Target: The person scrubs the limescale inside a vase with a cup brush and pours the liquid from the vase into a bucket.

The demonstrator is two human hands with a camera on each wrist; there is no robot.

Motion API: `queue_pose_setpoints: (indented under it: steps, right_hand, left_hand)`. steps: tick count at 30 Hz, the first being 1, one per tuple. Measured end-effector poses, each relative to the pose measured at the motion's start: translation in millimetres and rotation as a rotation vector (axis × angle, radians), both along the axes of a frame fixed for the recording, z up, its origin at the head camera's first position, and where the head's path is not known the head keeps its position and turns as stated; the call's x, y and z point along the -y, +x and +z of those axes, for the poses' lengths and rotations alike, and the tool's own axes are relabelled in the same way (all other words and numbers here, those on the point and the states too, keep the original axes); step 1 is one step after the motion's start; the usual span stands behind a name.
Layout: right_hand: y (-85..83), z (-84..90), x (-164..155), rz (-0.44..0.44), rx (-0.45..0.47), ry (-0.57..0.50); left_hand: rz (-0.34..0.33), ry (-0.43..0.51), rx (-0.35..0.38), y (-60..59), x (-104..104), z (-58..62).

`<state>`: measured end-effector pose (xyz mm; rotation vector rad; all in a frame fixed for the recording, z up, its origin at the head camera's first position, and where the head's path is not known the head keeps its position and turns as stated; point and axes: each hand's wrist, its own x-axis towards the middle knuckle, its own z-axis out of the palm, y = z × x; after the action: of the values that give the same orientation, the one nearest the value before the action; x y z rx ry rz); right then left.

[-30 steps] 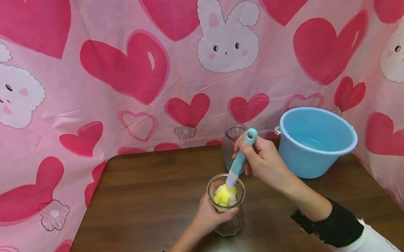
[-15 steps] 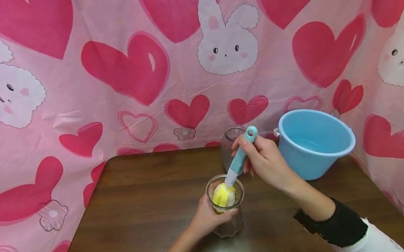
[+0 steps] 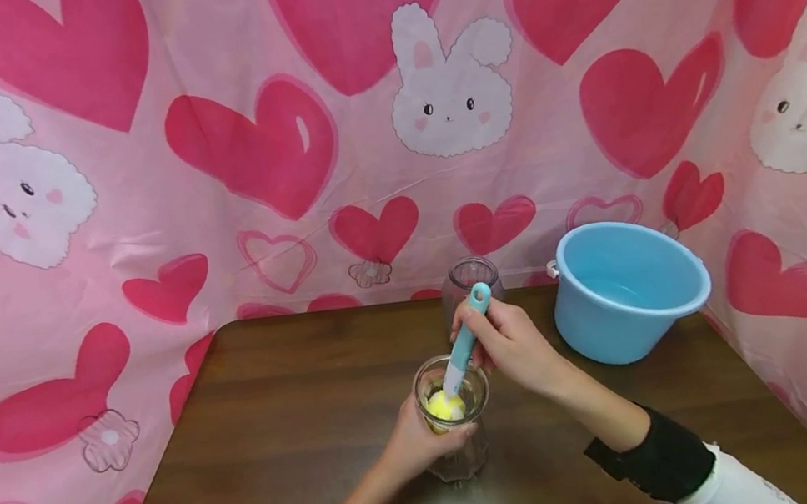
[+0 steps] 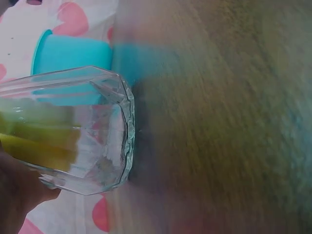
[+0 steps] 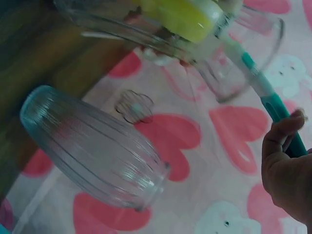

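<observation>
A clear ribbed glass jar [image 3: 458, 438] stands on the brown wooden table [image 3: 281, 427], and my left hand [image 3: 413, 440] grips its side. My right hand [image 3: 509, 344] holds the teal handle of a bottle brush [image 3: 464, 337], whose yellow sponge head [image 3: 445, 405] sits down inside the jar. The left wrist view has the jar [image 4: 97, 131] close up with the yellow sponge [image 4: 39, 146] inside. In the right wrist view the brush handle [image 5: 273, 105] runs from my fingers [image 5: 282, 136] into the jar's mouth [image 5: 146, 34].
A second ribbed glass jar [image 3: 469, 282] [image 5: 92, 146] stands behind my right hand near the table's back edge. A light blue plastic basin [image 3: 627, 287] sits at the back right. A pink cloth with hearts and rabbits [image 3: 283, 132] walls in the table.
My right hand has moved left and down, pushing the brush's yellow head deeper into the jar and standing the handle more upright. My left hand still holds the jar.
</observation>
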<state>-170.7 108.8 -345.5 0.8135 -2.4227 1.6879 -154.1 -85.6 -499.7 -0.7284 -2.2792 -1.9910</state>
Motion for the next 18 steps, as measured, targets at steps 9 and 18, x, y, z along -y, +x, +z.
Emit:
queue_pose_setpoints:
  steps: [9,18]
  right_hand:
    - [6.9,27.4,-8.6,-0.009,-0.103,-0.121]
    - [2.7,-3.8,1.2,0.072,-0.075,-0.031]
  left_hand:
    - [0.007,-0.013,0.011,1.9,-2.0,1.4]
    - [-0.009,-0.010,0.027,0.4,-0.3,1.2]
